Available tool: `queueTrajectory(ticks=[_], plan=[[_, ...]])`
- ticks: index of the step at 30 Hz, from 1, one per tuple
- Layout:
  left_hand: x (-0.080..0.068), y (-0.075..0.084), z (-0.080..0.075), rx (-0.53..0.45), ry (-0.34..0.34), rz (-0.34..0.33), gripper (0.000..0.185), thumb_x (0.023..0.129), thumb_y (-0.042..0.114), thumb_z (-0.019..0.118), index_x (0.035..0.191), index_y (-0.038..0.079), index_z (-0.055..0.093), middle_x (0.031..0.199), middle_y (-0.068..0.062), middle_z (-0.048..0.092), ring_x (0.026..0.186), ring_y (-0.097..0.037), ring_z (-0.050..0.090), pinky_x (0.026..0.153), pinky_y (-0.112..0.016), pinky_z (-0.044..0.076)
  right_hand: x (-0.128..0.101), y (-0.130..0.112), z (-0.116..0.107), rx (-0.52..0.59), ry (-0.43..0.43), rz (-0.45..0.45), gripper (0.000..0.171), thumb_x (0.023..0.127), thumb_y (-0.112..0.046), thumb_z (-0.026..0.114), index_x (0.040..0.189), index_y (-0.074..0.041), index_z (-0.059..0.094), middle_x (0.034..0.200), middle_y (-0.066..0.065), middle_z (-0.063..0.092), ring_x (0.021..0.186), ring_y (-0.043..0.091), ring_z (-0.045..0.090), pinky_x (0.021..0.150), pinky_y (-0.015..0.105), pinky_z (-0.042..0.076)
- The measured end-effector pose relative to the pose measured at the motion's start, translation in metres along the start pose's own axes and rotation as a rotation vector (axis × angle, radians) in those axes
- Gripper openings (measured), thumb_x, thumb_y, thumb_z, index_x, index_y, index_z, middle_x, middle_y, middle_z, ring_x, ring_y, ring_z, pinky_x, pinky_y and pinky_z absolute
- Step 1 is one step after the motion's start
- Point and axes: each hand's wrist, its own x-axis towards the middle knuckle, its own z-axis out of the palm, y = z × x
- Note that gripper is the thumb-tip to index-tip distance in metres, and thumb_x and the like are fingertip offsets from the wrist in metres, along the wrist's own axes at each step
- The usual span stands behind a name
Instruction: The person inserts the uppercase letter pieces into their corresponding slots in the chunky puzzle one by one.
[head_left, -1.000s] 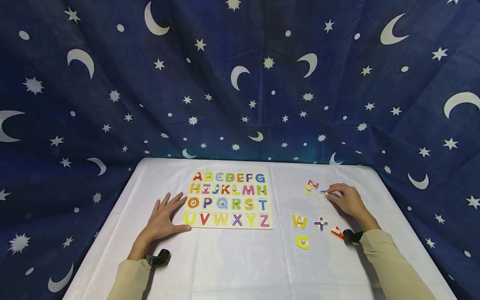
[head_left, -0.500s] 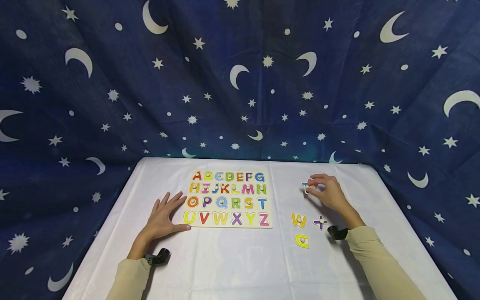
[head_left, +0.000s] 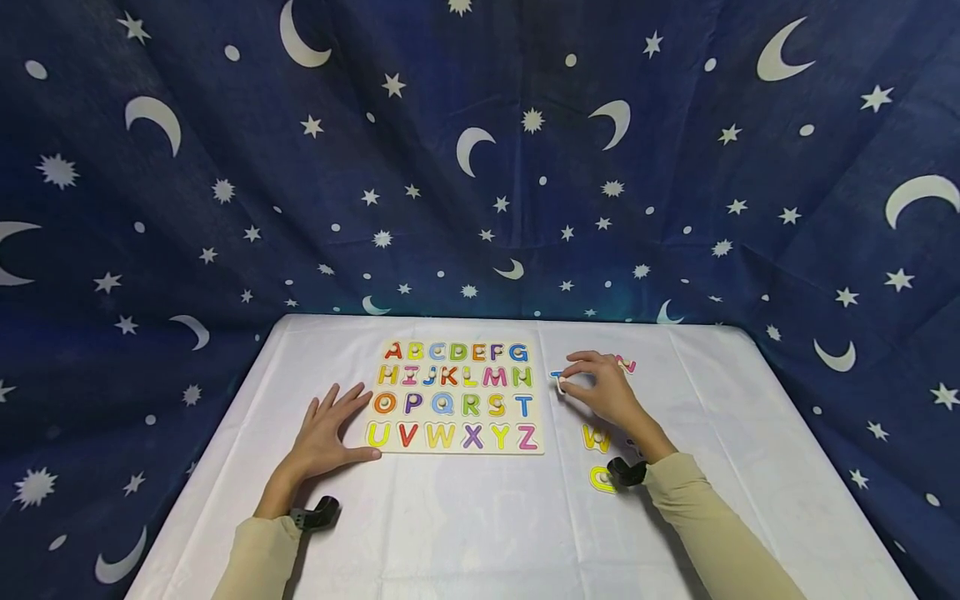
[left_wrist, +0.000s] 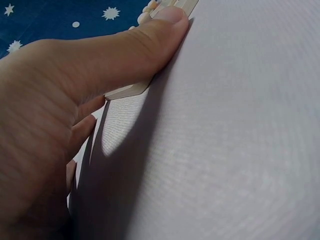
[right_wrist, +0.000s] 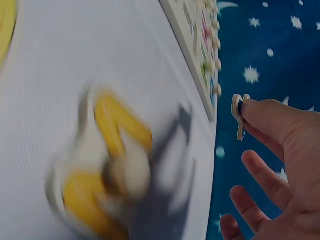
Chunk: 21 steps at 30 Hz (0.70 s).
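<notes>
The small blue wooden letter T piece point(head_left: 558, 380) is pinched between the thumb and forefinger of the right hand point(head_left: 609, 395), raised above the white-covered counter point(head_left: 465, 525), just right of the pale wooden alphabet puzzle board point(head_left: 454, 397). In the right wrist view the piece point(right_wrist: 239, 116) shows edge-on at the fingertips, the remaining fingers point(right_wrist: 260, 169) hanging loosely spread below it.

The left hand point(head_left: 327, 435) lies flat on the counter at the board's lower left corner, fingers straight and fanned; the left wrist view shows its thumb point(left_wrist: 142, 45) pressed against the board's edge point(left_wrist: 127, 91).

Right of the board, near the right hand, loose letter pieces lie on the counter: a pink N point(head_left: 626, 364) beyond the hand, a yellow W point(head_left: 596, 437) by the wrist, and a yellow U point(head_left: 602, 479) partly covered by the black wrist strap point(head_left: 627, 472). The board's recesses are painted with coloured letters from A to Z. A dark blue cloth with white moons and stars point(head_left: 480, 167) hangs behind the counter.
</notes>
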Motion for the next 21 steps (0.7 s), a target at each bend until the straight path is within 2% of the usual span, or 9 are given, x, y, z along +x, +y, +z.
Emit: queueTrajectory(ticks=[6, 10, 16, 21], plan=[[0.000, 0.000, 0.001, -0.003, 0.006, -0.001, 0.105, 0.064, 0.056, 0.092, 0.151, 0.011, 0.052, 0.163, -0.016, 0.038, 0.153, -0.049, 0.013, 0.121, -0.069, 0.002, 0.000, -0.012, 0.024, 0.009, -0.045, 0.012, 0.008, 0.084, -0.016, 0.086, 0.091, -0.015, 0.081, 0.128, 0.012, 0.068, 0.116, 0.036, 0.053, 0.098, 0.056, 0.043], [0.001, -0.001, 0.001, -0.001, -0.004, -0.010, 0.107, 0.064, 0.057, 0.091, 0.152, 0.011, 0.051, 0.163, -0.015, 0.037, 0.154, -0.048, 0.012, 0.121, -0.069, 0.001, 0.000, -0.019, 0.036, 0.003, -0.069, 0.004, 0.009, 0.083, -0.018, 0.087, 0.089, -0.016, 0.081, 0.123, 0.008, 0.070, 0.111, 0.032, 0.054, 0.096, 0.054, 0.041], [0.001, 0.000, 0.001, 0.009, -0.005, -0.003, 0.106, 0.065, 0.057, 0.091, 0.152, 0.011, 0.051, 0.163, -0.015, 0.038, 0.154, -0.048, 0.013, 0.121, -0.069, 0.002, -0.002, -0.024, 0.046, 0.028, -0.062, -0.022, 0.010, 0.081, -0.015, 0.087, 0.088, -0.017, 0.079, 0.108, 0.001, 0.075, 0.097, 0.024, 0.055, 0.088, 0.048, 0.040], [0.001, -0.001, 0.000, 0.011, -0.003, 0.008, 0.106, 0.065, 0.057, 0.091, 0.151, 0.011, 0.051, 0.163, -0.015, 0.038, 0.153, -0.048, 0.014, 0.121, -0.069, 0.003, -0.003, -0.024, 0.053, 0.022, -0.062, -0.032, 0.011, 0.082, -0.017, 0.087, 0.088, -0.020, 0.078, 0.103, -0.003, 0.076, 0.092, 0.019, 0.056, 0.086, 0.043, 0.041]])
